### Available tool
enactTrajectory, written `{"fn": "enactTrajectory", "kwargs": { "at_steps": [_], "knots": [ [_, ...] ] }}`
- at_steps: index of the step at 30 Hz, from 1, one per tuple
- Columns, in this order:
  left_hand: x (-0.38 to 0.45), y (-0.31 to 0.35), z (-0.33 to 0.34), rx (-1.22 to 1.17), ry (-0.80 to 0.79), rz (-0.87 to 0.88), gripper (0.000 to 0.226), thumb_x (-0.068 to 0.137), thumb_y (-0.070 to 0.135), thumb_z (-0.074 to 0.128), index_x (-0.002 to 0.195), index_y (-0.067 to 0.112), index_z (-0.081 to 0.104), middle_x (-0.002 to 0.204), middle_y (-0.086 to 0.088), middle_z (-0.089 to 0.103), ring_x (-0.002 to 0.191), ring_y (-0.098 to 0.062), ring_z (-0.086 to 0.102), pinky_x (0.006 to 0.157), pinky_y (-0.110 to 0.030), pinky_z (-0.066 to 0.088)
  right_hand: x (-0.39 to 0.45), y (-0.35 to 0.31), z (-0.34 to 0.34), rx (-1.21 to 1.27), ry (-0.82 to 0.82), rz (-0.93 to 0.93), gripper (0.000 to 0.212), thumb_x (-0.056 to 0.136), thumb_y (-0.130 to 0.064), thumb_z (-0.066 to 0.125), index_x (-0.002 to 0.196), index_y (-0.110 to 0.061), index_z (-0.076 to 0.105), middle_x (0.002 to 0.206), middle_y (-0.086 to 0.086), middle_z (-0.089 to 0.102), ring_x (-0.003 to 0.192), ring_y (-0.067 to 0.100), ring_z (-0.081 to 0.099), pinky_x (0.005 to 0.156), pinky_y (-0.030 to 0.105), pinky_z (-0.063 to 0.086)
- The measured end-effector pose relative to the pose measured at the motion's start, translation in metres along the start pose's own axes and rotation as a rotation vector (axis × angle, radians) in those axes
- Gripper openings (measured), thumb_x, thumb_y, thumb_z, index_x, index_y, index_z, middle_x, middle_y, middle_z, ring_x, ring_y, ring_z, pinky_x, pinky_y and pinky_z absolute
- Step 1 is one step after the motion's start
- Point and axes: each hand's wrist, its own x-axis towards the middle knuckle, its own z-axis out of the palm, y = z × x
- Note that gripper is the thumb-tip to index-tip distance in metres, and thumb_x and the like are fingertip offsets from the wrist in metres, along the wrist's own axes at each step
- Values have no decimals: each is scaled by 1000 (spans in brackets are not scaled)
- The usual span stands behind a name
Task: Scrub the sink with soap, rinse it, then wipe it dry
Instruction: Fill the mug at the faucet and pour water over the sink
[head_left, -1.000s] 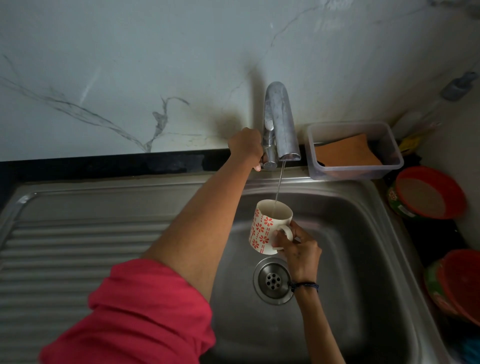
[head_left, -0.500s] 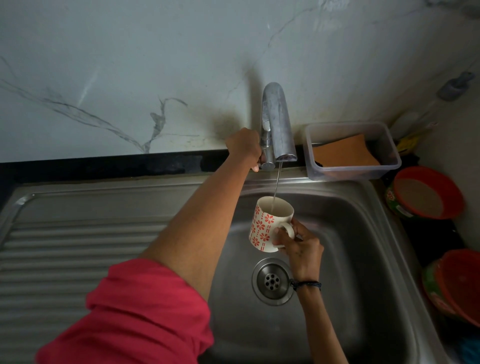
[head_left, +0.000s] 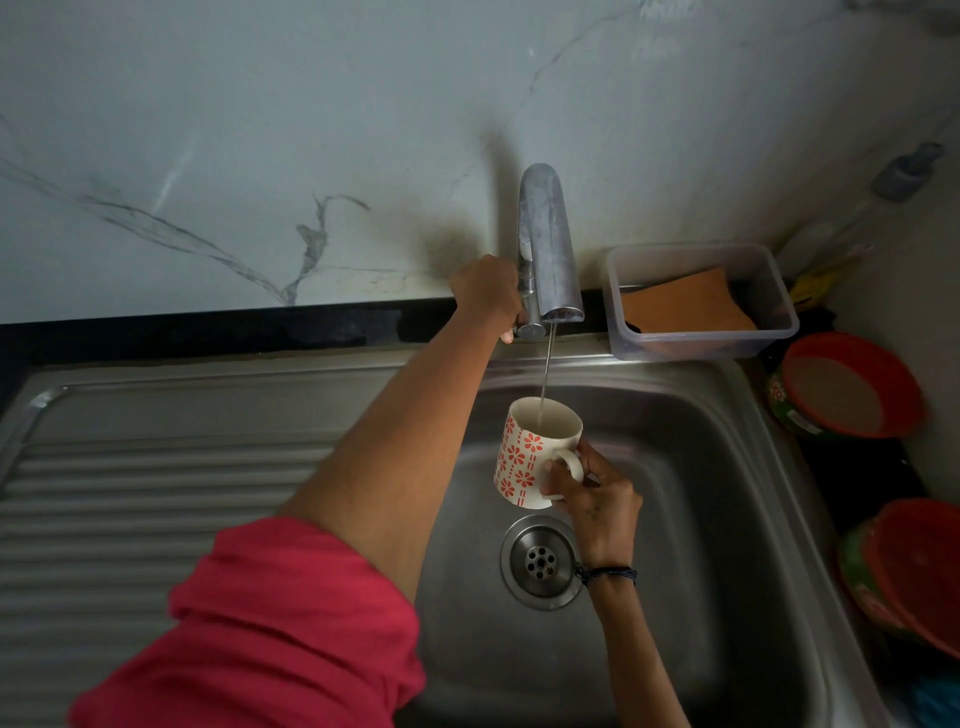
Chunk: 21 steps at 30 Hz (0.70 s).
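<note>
- Water runs in a thin stream (head_left: 546, 364) from the chrome tap (head_left: 548, 249) into a white ceramic mug with red flowers (head_left: 524, 457), held over the stainless steel sink basin (head_left: 727, 519).
- Right hand (head_left: 597, 499) grips the mug's handle; left hand (head_left: 485, 293) is curled round the tap lever.
- Best keep the mug upright under the stream, and close the tap before it overflows.
- Beside the tap, a clear plastic tub (head_left: 779, 291) holds an orange sponge (head_left: 685, 304).

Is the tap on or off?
On. A thin stream of water runs from the tap into the mug held by the right hand.
</note>
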Motion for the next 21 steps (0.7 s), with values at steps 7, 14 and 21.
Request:
{"fn": "enactTrajectory", "kwargs": {
  "at_steps": [7, 14, 21],
  "knots": [
    [-2, -1, -2, -42, -19, -33, 48, 75, 25, 75, 114, 2, 58, 110, -10, 63, 100, -23, 59, 75, -28, 42, 1, -2, -6, 19, -11, -7, 35, 80, -2, 67, 70, -35, 62, 82, 7, 70, 84, 22, 66, 68, 32, 58],
    [-1, -2, 0, -170, -9, -77, 45, 79, 22, 72, 114, -1, 56, 115, -12, 62, 109, -27, 57, 93, -33, 46, 1, -3, -7, 19, -17, -73, 37, 79, -2, 69, 80, -39, 63, 91, 6, 71, 89, 19, 66, 76, 27, 57],
    [-11, 0, 4, -184, 2, -55, 37, 82, 4, 66, 116, -8, 55, 120, -22, 57, 112, -35, 55, 96, -39, 45, 0, -7, -6, -92, 33, -319, 48, 76, -44, 57, 120, -25, 60, 125, 6, 62, 113, 15, 61, 89, 16, 50]
  ]
}}
